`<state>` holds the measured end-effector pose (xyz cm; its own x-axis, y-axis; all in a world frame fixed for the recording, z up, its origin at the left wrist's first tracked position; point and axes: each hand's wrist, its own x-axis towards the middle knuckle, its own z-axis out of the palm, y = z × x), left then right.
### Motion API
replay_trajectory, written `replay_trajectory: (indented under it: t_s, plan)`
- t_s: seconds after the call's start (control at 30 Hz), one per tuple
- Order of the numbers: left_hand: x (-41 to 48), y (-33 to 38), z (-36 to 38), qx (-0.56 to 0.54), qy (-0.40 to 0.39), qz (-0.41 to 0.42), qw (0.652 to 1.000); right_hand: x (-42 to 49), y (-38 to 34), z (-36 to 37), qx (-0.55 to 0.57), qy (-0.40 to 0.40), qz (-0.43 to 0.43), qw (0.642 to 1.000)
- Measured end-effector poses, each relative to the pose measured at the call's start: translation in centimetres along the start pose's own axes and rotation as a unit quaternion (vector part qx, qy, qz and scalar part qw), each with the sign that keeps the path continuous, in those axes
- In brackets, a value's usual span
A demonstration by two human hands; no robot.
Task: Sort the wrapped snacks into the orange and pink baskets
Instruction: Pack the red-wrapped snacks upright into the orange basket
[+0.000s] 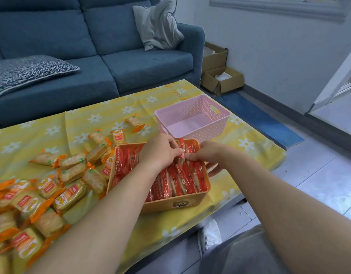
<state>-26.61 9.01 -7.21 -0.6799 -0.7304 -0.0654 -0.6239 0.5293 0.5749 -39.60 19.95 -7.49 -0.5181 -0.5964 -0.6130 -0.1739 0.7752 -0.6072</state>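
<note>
An orange basket (171,205) sits near the table's front edge, packed with several red-wrapped snacks (177,180) standing in rows. Both hands reach into its far end. My left hand (159,150) and my right hand (209,152) pinch the same red-wrapped snack (182,150) between their fingertips, holding it upright over the basket. Behind the orange basket stands a pink basket (220,115), with nothing visible inside. Several orange-wrapped cracker packs (71,171) lie scattered and heaped on the table to the left.
The yellow flowered tablecloth (247,147) covers a low table whose right and front edges drop to a tiled floor. A blue sofa (111,62) stands behind it with cushions. Cardboard boxes (222,80) sit by the wall. My knee and a white shoe (209,236) are below the table edge.
</note>
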Motion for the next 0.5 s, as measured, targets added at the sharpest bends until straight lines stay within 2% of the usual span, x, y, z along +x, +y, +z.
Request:
replay_trajectory:
  t_s: [0.17,0.33,0.5]
  plan:
    - [-0.09,-0.03,0.03,0.074,-0.001,-0.005,0.997,0.09,0.15,0.44,0.022,0.003,-0.009,1.000]
    - [0.29,-0.43,-0.03,0.028,-0.044,-0.014,0.999,-0.74,0.05,0.04,0.042,0.002,-0.010,0.999]
    - [0.06,-0.36,0.29,0.056,-0.014,-0.023,0.998,-0.56,0.31,0.57,0.035,0.011,-0.014,0.999]
